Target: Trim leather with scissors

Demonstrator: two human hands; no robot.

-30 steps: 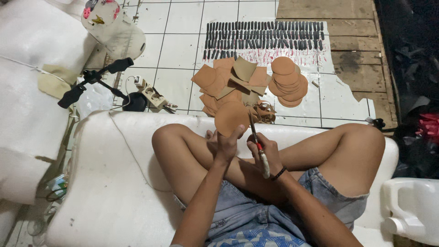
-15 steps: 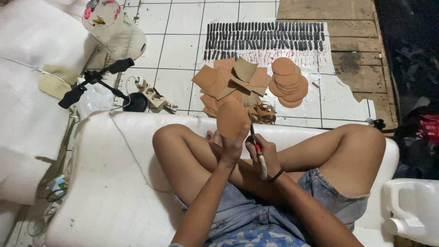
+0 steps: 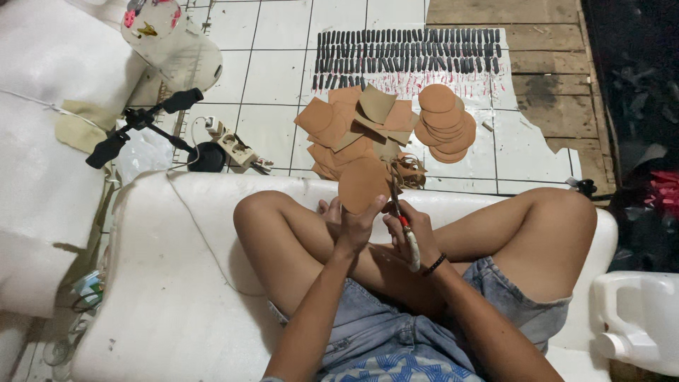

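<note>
My left hand [image 3: 351,225] pinches a roundish brown cardboard piece [image 3: 362,184] by its lower edge, above my crossed legs. My right hand [image 3: 411,230] grips a pair of scissors [image 3: 402,219] with a red and white handle; the blades point up along the right edge of that piece. Just beyond on the tiled floor lies a heap of brown cardboard squares [image 3: 350,126]. To its right sits a stack of cut brown discs [image 3: 444,120]. Curly offcuts [image 3: 410,170] lie between the heap and my hands.
Rows of several small dark sticks [image 3: 410,51] lie on white sheeting at the far side. A black stand [image 3: 141,124] and a white power strip [image 3: 230,141] lie at left beside white foam rolls [image 3: 42,141]. I sit on a white foam pad [image 3: 163,283]; a white jug [image 3: 640,322] stands at right.
My left hand has turned the cardboard piece slightly and shifted its grip, while the scissors stay against its right edge. Nothing else has moved.
</note>
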